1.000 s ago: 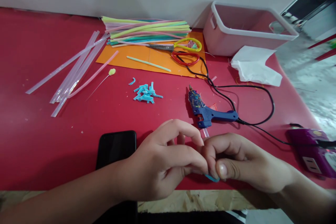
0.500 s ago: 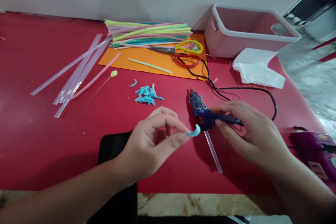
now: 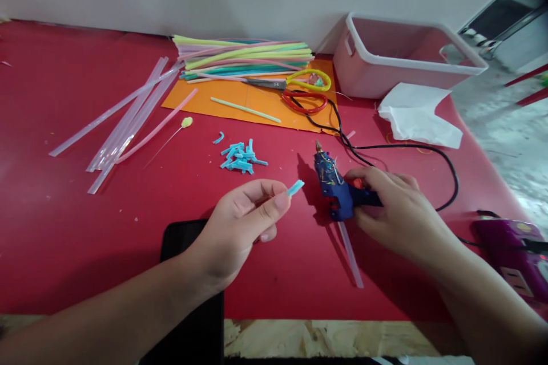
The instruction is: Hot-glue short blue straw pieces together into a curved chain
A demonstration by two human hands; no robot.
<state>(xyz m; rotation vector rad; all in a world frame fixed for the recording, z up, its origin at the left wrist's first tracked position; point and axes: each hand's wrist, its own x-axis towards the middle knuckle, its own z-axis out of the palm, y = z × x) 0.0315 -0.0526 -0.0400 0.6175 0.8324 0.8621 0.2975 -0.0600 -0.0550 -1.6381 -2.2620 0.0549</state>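
Between thumb and forefinger, my left hand [image 3: 240, 222] pinches a short blue piece of pipe cleaner [image 3: 295, 188]. My right hand [image 3: 394, 205] is closed round the handle of a dark blue glue gun [image 3: 334, 185], whose nozzle points away from me. A clear glue stick [image 3: 351, 256] sticks out of the gun's back end. Beyond my left hand lies a small pile of cut blue pipe cleaner pieces [image 3: 240, 158], with one curled blue piece [image 3: 218, 137] beside it. A thin wire with a yellow fuzzy tip [image 3: 186, 122] lies farther left.
Pipe cleaners [image 3: 248, 57] and scissors [image 3: 265, 84] lie on orange card [image 3: 231, 104]. Clear glue sticks [image 3: 137, 108] are at left, a pink bin [image 3: 363, 74] and white paper [image 3: 419, 117] at back right. A black phone [image 3: 188, 319] and a purple power strip [image 3: 509, 251] lie nearer; a black cord [image 3: 454, 182] loops right.
My right hand has lifted the glue gun slightly and shifted it right. My left hand has drawn back left with the blue piece, which now points up and away.
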